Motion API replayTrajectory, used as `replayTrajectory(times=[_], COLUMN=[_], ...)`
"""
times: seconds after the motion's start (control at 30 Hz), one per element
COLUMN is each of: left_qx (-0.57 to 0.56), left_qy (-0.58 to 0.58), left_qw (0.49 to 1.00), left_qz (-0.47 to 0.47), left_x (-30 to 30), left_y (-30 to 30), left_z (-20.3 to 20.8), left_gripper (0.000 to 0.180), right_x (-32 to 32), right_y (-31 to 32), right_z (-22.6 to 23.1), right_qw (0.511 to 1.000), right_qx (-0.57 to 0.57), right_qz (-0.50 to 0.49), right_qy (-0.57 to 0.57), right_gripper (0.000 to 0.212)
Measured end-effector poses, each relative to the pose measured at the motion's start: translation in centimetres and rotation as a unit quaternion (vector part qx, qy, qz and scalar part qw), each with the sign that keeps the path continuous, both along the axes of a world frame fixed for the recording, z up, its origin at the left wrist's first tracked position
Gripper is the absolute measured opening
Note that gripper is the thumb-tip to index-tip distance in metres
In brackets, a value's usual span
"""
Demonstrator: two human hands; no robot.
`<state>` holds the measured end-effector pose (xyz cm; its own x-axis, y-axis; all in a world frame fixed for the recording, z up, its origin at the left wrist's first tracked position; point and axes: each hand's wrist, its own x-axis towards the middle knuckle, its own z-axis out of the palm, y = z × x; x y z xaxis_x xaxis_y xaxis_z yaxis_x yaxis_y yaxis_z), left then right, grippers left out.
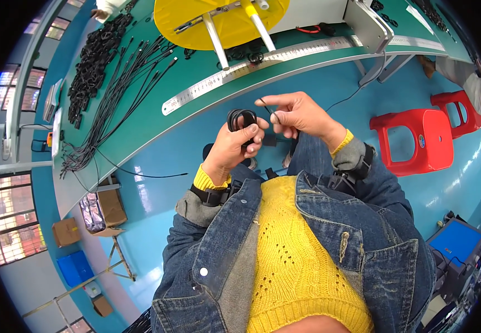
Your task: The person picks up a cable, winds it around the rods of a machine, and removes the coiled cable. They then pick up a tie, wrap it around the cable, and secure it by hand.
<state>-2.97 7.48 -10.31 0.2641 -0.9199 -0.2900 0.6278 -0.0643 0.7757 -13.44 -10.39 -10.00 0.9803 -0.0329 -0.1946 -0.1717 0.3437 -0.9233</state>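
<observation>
My left hand (230, 147) is closed around a small coil of black cable (235, 117), its loops standing up above the thumb. Just to the right, my right hand (310, 115) has a thin black strand (269, 110) between index finger and thumb. Whether that strand is a tie or an end of the cable, I cannot tell. Both hands are in front of my body, short of the near edge of the green table (140, 125). A bundle of long black cables (119, 94) lies on the table at the left.
A steel ruler (240, 71) runs along the table edge. Behind it stands a yellow disc with metal rods (213, 22). A heap of coiled black cables (95, 61) lies far left. Red stools (437, 141) stand at the right, a cardboard box (111, 206) at lower left.
</observation>
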Motion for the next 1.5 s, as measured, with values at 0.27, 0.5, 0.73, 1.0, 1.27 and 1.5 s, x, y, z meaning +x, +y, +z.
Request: replayTrajectory(times=[0.27,0.5,0.73,1.0,1.27,1.5], left_qx=[0.143,-0.008,-0.018,0.034,0.147,0.063], left_qy=[-0.263,-0.363,-0.314,-0.481,-0.496,-0.588], left_qw=[0.945,0.915,0.922,0.855,0.847,0.802], left_qz=[-0.132,0.178,0.227,0.191,0.120,0.088], left_x=[-1.1,-2.7,-2.0,-2.1,-2.3,-1.8], left_y=[-0.9,-0.5,0.1,0.1,0.1,-1.2], left_z=[-0.5,-1.6,-0.4,-1.1,-0.2,-3.0], left_gripper=[0.026,0.042,0.042,0.035,0.022,0.019], right_x=[2.1,2.5,1.2,0.6,1.8,1.9], right_y=[1.7,3.0,3.3,6.1,2.9,5.2], right_z=[2.5,1.9,3.5,0.9,3.1,2.0], right_qw=[0.810,0.925,0.961,0.749,0.868,0.759], right_qx=[-0.516,-0.329,-0.252,-0.584,-0.464,-0.642], right_qz=[0.067,0.067,-0.018,-0.094,-0.103,-0.006], right_qy=[-0.269,-0.178,-0.114,-0.298,-0.145,-0.103], right_gripper=[0.047,0.045,0.046,0.050,0.041,0.051])
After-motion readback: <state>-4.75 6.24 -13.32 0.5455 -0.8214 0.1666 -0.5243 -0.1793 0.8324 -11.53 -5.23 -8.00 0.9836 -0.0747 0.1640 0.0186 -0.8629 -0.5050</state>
